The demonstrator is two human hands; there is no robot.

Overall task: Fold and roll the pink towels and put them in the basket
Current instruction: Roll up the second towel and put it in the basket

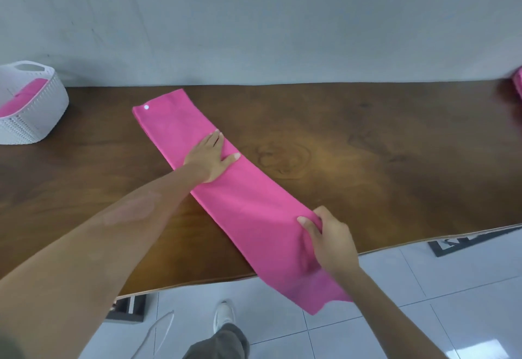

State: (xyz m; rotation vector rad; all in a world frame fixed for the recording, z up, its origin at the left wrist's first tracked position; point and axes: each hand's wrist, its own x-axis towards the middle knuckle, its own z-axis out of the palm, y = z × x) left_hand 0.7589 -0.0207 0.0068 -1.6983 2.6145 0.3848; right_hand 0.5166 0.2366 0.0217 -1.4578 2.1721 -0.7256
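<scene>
A pink towel [248, 203], folded into a long narrow strip, lies diagonally across the brown wooden table [367, 147]. Its near end hangs over the table's front edge. My left hand [210, 158] presses flat on the strip's middle, fingers spread. At the strip's right edge near the front, my right hand [327, 237] pinches the cloth. A white woven basket [42, 110] stands at the far left of the table with pink towel [25, 97] inside it.
A bit of more pink cloth [518, 82] shows at the far right edge of the table. A pale wall runs behind the table. White floor tiles, my shoe [224, 316] and a dark table leg [127, 309] lie below the front edge.
</scene>
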